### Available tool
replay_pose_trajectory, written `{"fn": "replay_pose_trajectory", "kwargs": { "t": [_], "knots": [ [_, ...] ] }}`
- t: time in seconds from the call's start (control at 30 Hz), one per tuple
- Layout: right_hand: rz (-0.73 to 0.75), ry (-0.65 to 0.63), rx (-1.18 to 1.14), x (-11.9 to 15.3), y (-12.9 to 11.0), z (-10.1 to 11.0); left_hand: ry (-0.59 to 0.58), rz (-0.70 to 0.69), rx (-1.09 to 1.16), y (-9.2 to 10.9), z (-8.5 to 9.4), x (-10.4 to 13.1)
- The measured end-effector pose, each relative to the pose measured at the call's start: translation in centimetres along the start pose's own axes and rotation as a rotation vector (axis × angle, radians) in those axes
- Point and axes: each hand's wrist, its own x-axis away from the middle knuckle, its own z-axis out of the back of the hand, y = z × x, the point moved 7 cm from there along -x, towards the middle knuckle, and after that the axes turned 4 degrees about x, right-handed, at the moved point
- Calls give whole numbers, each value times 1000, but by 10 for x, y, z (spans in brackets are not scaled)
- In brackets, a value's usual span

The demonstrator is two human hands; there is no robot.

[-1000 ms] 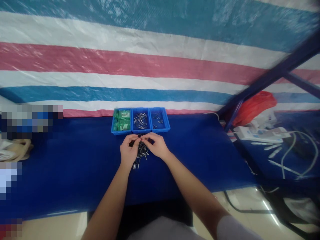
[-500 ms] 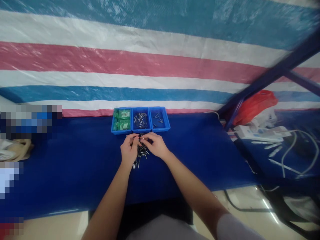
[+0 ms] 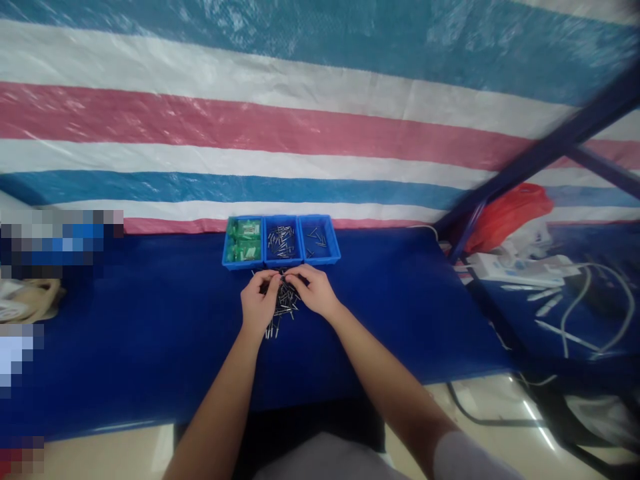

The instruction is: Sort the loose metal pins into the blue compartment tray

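Note:
My left hand is closed, thumb and fingers pinched together, and the tip of a thin metal rod sticks out at its left side. Close beside it, my right hand is pinched too; what lies between its fingertips is too small and hidden to make out. The fingertips of both hands nearly meet above a loose pile of thin dark and silver metal rods on the blue table. Parts of the pile are covered by my hands.
Behind my hands stand three joined blue bins: the left bin holds green packets, the middle bin many metal rods, the right bin several. A power strip, white cable and red bag are at the right, beyond a metal frame.
My right fingertips have shifted slightly, and the two hands' fingertips are a little differently placed over the pile. The bins and pile look the same.

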Motion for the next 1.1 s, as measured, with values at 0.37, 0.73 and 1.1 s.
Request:
{"fn": "replay_pose_trajectory", "kwargs": {
  "t": [0.37, 0.73, 1.1],
  "knots": [
    [44, 14, 13, 2, -7, 0, -2, -59, -127, 2, 1, 0],
    [5, 105, 7, 1, -6, 7, -32, -168, -127, 15, -2, 3],
    [-240, 36, -299, 1, 15, -4, -35, -211, -169, 16, -4, 2]
  ]
}}
